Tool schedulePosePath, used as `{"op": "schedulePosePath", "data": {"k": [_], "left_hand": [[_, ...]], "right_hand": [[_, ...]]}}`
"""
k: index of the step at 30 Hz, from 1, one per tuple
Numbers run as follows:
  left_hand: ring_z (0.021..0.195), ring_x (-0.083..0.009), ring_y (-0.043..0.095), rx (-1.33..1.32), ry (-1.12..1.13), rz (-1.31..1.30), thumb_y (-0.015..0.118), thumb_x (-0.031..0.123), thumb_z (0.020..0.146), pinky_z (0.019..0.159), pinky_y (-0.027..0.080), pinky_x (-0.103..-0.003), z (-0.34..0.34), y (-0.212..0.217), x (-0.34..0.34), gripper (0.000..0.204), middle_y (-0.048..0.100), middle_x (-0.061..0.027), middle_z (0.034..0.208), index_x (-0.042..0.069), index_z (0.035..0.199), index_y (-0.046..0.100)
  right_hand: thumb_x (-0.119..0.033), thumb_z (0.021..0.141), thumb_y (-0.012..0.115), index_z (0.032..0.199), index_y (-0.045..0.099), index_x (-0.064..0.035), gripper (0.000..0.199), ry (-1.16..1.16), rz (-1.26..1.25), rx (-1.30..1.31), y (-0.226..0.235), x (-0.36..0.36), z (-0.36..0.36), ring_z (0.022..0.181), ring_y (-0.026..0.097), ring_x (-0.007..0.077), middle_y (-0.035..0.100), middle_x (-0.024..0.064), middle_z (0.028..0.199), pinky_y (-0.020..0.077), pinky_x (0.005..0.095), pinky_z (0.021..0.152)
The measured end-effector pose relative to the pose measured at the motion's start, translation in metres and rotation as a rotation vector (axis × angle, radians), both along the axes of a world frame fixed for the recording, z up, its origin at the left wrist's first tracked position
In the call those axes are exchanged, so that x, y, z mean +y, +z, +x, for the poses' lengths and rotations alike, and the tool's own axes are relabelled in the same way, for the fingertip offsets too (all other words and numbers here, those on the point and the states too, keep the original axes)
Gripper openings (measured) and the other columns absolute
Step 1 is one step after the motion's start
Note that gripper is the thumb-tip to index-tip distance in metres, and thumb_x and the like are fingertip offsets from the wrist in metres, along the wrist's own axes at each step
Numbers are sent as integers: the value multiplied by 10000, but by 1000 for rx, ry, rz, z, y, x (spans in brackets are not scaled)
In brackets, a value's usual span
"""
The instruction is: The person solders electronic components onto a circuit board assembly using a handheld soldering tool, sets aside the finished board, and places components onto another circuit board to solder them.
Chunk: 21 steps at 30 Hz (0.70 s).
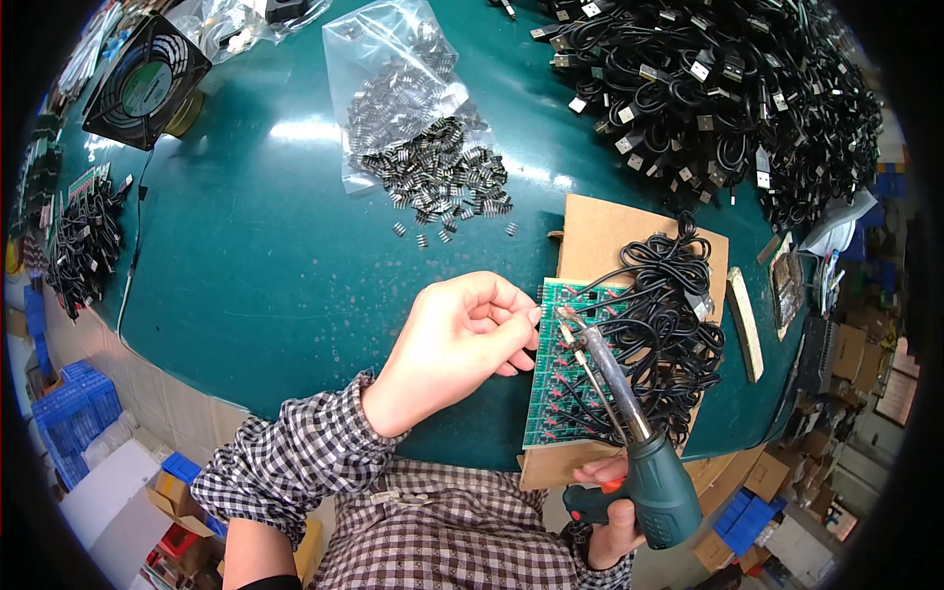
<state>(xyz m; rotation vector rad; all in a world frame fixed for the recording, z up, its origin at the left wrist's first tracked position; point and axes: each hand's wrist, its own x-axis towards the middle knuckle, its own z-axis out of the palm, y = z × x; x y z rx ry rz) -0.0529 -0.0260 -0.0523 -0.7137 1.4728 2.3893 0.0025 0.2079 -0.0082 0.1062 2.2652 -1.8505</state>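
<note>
Dark teal bench top (275, 256) fills the head view, crowded at its far edge with a great heap of black cables with metal plugs (728, 88), a clear plastic bag spilling small dark metal parts (423, 147), and a black square fan (146, 81) at the far left.

Close to the person, a green panel of small circuit boards (551, 393) lies flat on a brown cardboard sheet (610, 236), with a tangle of thin black wires (669, 315) resting on its right half and running to it. The left hand (462, 339) is curled almost closed, its fingertips (526, 320) pinched at the panel's upper left edge; whether they grip a small part or only steady the board I cannot tell. The right hand (615, 511) is wrapped firmly round the grip of a dark green pistol-shaped soldering gun (639, 442), whose metal barrel slants up to a tip just beside the left fingertips, over the panel's top corner.

To do this well, I judge the tip should meet only the one joint, the board stay pinned flat, and the fingers keep clear of the hot barrel.

The panel looks like a grid of identical cells, with red marks in rows.
</note>
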Motion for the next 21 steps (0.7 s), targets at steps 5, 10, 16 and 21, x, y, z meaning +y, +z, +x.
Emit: {"op": "schedulePosePath", "data": {"k": [5,10,16,21], "left_hand": [[640,-113,633,3,14,4,595,136,866,557,520,-206,1,0,1,172,638,-84,774,-28,912,573],[647,-116,637,4,11,0,592,134,866,563,522,-205,1,0,1,170,638,-85,784,-28,914,574],[652,-118,640,1,9,-4,588,134,868,567,523,-206,1,1,1,173,638,-87,786,-31,916,574],[654,-118,639,6,13,0,584,127,867,567,523,-208,1,0,1,168,638,-87,786,-32,917,575]], "right_hand": [[-410,820,606,1175,375,135,690,4,-2,7,0,-1,0,782,582,265,548,171,842,571,380,653],[-397,824,603,1190,369,135,687,6,-10,14,-1,-1,0,769,583,264,547,169,831,568,381,653],[-377,833,597,1124,420,129,610,18,-11,17,-2,0,0,758,586,265,547,166,823,561,382,656],[-368,836,592,1001,477,109,517,8,-11,15,-3,-1,1,746,590,268,547,173,814,557,388,663]]}}
